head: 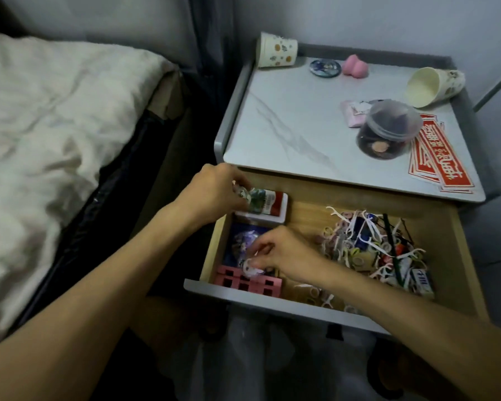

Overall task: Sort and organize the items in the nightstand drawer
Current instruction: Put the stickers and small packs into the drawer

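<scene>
Clutter is the hazard in the head view, the only one given. The drawer stands pulled out below the nightstand top, and a loose heap of floss picks fills its right half. Along its left side lie a red-and-white box at the back, a blue picture card in the middle and pink blocks at the front.

The left hand is curled round a small printed packet, held just over the box. Blur makes the packet hard to name; it is possibly a wrapped figure. The right hand pinches a small white piece between thumb and fingertips, right above the pink blocks.

The white piece is held only by a thin pinch, so a slip could drop it among the blocks or under the card. The right forearm crosses low over the drawer's front, beside stray picks, and a careless pull back could drag them onto the tidier left side. The left hand works close under the top, where a dropped packet might slide back out of sight.
</scene>
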